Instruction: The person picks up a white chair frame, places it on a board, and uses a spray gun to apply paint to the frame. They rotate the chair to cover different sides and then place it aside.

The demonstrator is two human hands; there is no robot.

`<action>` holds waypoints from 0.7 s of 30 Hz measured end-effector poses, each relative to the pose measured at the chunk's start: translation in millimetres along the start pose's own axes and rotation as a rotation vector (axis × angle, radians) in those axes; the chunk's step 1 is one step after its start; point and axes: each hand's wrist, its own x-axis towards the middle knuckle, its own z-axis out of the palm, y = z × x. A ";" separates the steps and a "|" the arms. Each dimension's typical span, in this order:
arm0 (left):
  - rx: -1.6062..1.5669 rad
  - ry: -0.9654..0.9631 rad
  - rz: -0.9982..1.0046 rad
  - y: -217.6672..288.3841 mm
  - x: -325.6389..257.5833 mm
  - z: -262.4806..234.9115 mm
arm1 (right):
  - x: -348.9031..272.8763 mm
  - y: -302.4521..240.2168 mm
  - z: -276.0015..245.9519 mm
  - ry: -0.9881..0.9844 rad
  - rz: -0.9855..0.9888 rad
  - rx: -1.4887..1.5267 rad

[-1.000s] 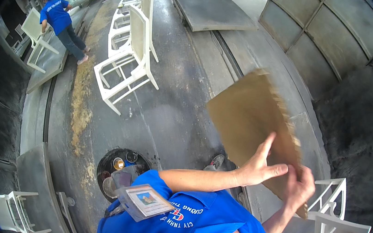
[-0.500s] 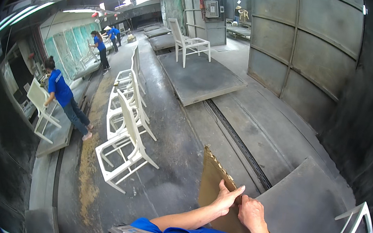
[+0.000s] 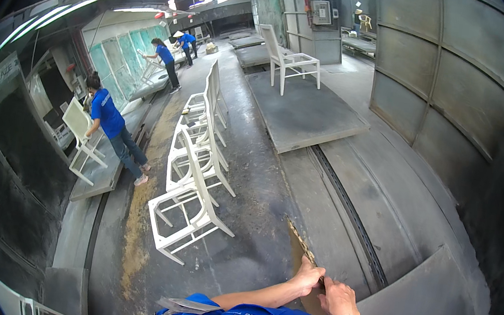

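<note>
A brown cardboard sheet (image 3: 298, 256) with a ragged, pale upper edge stands close in front of my body, seen nearly edge-on. My left hand (image 3: 308, 276) is closed on that edge. Just beside it, my right hand (image 3: 340, 302) has its fingers curled at the same edge, close to the left fingertips. A small dark spot shows between the hands; what it is I cannot make out. My sleeves and arms cover the sheet's lower part.
White chair frames (image 3: 185, 212) stand in a row ahead on the left. Another white chair (image 3: 286, 58) is on a grey platform (image 3: 307, 117). A floor track (image 3: 352, 214) runs alongside. A person in blue (image 3: 109, 118) handles a chair at the left; others work farther back.
My view has swung left, so the scene sits farther right. The cardboard has turned more edge-on. My left thumb, raised before, now lies down along the edge, and my hands are closer together.
</note>
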 end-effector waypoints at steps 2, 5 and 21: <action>-0.024 0.038 0.036 18.2 16.3 -9.1 | 23.2 -8.1 -6.5 -0.022 -0.005 -0.019; -0.011 -0.039 0.118 53.0 50.5 -32.8 | 69.2 -26.4 -11.8 0.007 -0.003 -0.027; -0.087 -0.102 0.690 313.3 194.2 -146.9 | 288.6 -145.7 -59.0 0.534 -0.428 0.324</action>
